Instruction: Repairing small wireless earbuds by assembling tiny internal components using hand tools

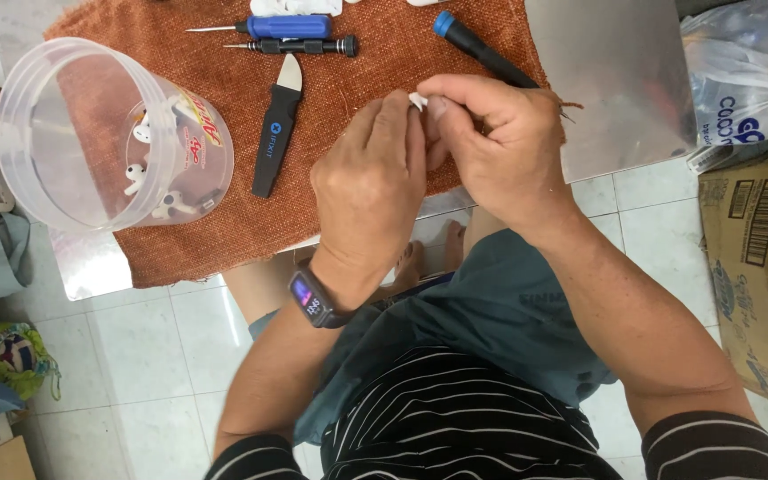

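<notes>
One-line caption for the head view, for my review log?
Both hands, left and right, pinch a small white part over a rust-coloured cloth.

At far right we see a brown cardboard box (762,267) with a barcode label, a white printed plastic bag (740,76) above it, and a small lit watch screen (310,302) at centre.

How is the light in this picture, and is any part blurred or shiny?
Head view: the light is soft and even, with weak shadows under the hands. The metal sheet shows a pale glare. The clear plastic tub reflects light on its rim. The left hand and right hand look sharp; straight edges bend slightly near the borders.
</notes>
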